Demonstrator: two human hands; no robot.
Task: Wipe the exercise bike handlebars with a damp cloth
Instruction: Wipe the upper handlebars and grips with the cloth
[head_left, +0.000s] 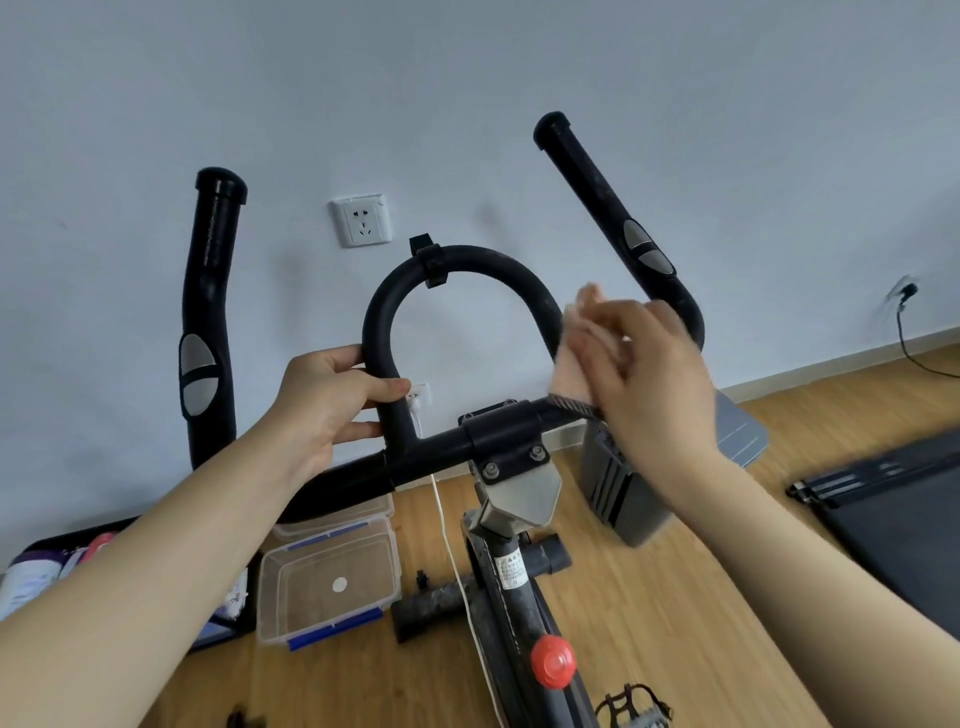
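right hand (654, 374) curled round a pale pink cloth (574, 358), bunched and motion-blurred, pressed on the right leg of the centre loop just above the crossbar; the cloth's lower edge shows a dark ribbed strip. left hand (332, 400) wrapped round the loop's left leg, thumb across the front. handlebars (493, 262): matte black round tube — U-shaped loop on a straight crossbar, two long horns angled up, capped ends, oval grey pads. bolted clamp (501, 431) mid-crossbar over a bare metal bracket. below — red round knob (553, 661) on the stem, clear plastic box (270, 597) with blue latches on wood-grain floor (675, 597)
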